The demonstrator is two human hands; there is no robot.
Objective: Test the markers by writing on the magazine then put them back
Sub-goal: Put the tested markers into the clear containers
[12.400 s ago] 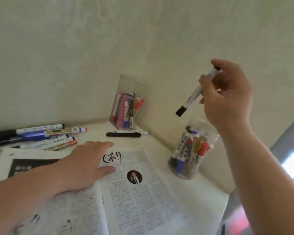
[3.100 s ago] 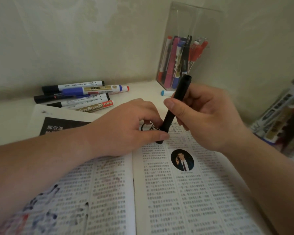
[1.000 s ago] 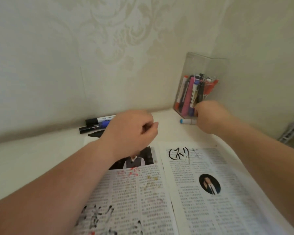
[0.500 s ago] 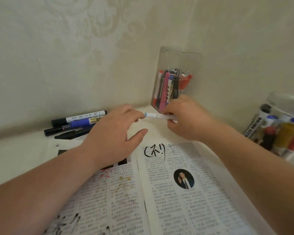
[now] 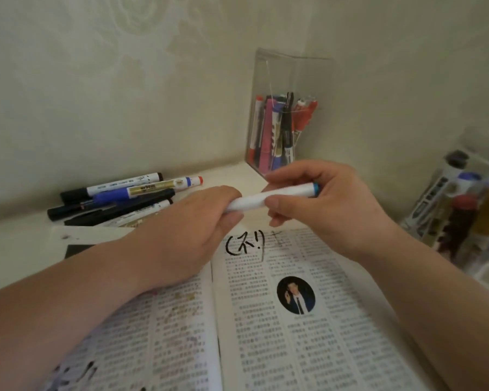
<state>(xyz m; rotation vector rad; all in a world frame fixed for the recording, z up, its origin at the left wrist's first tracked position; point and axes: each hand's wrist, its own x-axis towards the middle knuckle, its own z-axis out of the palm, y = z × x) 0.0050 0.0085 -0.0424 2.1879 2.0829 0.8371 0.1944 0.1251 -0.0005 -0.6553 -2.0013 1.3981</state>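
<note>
Head view: you've lifted the marker [image 5: 268, 197] off the bench [image 5: 17, 249] over the magazine [image 5: 294, 320], left hand [image 5: 187, 230] and right hand [image 5: 322, 210] clamped on it, uncapping's probably next.

One cam only, head-worn, wide-angle. Looks fwd & down over the table [image 5: 20, 244], facing the corner where two walls meet. Very close in: both forearms enter from the bottom corners. The left hand [image 5: 187, 232] and right hand [image 5: 331, 204] sit mid-frame, holding a white marker [image 5: 271, 196] between them, above the open magazine [image 5: 294, 320] that fills the lower half. Clear box [image 5: 283, 80] stands in the corner, upper centre-right. Loose markers [image 5: 119, 198] lie left of centre by the back wall. Jar [image 5: 463, 210] at the right edge is blurred & partly cut off.
</note>
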